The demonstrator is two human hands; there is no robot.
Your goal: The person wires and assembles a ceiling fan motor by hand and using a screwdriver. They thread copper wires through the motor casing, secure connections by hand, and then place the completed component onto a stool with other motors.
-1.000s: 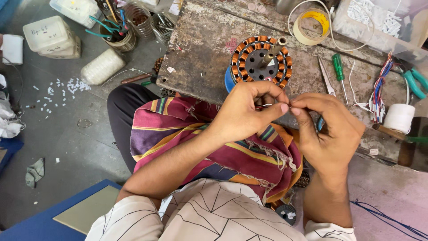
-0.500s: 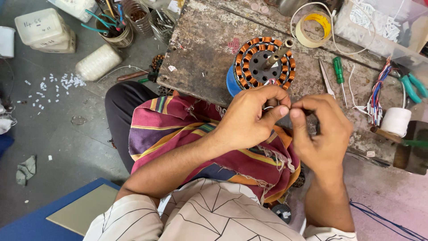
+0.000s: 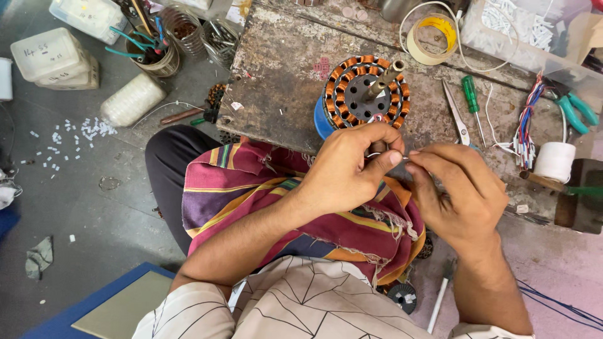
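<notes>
A round motor stator (image 3: 364, 91) with copper coils and a centre shaft stands on a worn wooden bench (image 3: 282, 81). Just below it, my left hand (image 3: 348, 166) and my right hand (image 3: 458, 194) meet fingertip to fingertip. Both pinch a thin wire (image 3: 402, 157) that runs between them, close to the stator's near edge. A striped purple and orange cloth (image 3: 264, 188) lies over my lap under both hands.
Scissors (image 3: 456, 116), a green screwdriver (image 3: 472, 100), a bundle of coloured wires (image 3: 524, 119), a white thread spool (image 3: 556, 161), teal pliers (image 3: 575, 110) and a tape roll (image 3: 433, 37) lie on the bench. Plastic tubs (image 3: 53, 56) and tool cans (image 3: 154, 53) stand on the floor at left.
Both hands have stayed together on the wire, with small finger shifts. The camera view has drifted slightly, nothing else has moved.
</notes>
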